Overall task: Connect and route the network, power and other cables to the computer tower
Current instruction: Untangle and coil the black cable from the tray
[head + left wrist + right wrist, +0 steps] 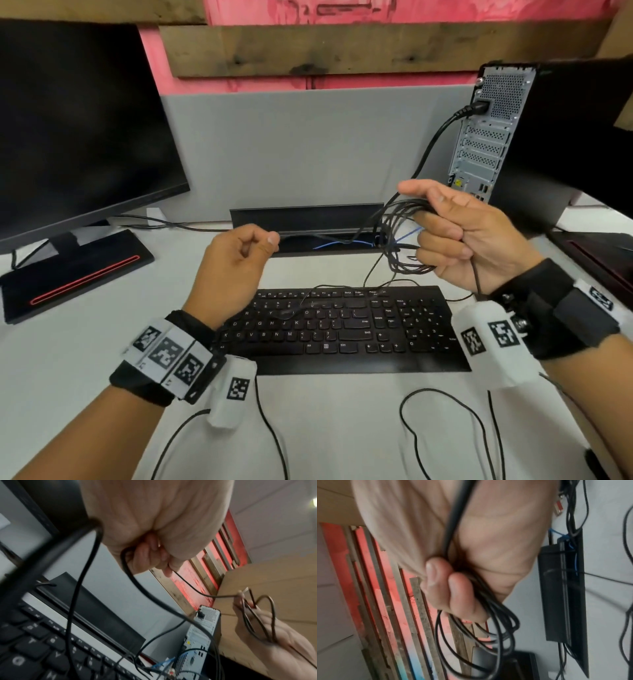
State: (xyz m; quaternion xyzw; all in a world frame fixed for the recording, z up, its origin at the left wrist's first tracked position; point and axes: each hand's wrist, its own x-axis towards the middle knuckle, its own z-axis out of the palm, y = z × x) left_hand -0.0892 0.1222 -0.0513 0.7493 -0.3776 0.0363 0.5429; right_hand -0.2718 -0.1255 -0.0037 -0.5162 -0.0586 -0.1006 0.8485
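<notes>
My right hand (pixel 442 233) grips a loose coil of thin black cable (pixel 397 236) in front of the tower; the right wrist view shows my fingers (pixel 453 591) curled round the loops (pixel 496 628). My left hand (pixel 263 243) is held up over the keyboard's far edge and pinches a strand of the same cable (pixel 188 586), which runs across to the coil. The computer tower (pixel 489 137) stands at the back right with its rear panel facing me. A thick black power cable (pixel 442 133) is plugged in near its top. A blue network cable (pixel 342 244) lies in the desk's cable slot.
A black keyboard (pixel 342 325) lies under both hands with a thin lead across its keys. A dark monitor (pixel 78 120) on its stand fills the left. The open cable slot (pixel 308 219) runs along the grey partition. Thin black leads loop on the desk near me.
</notes>
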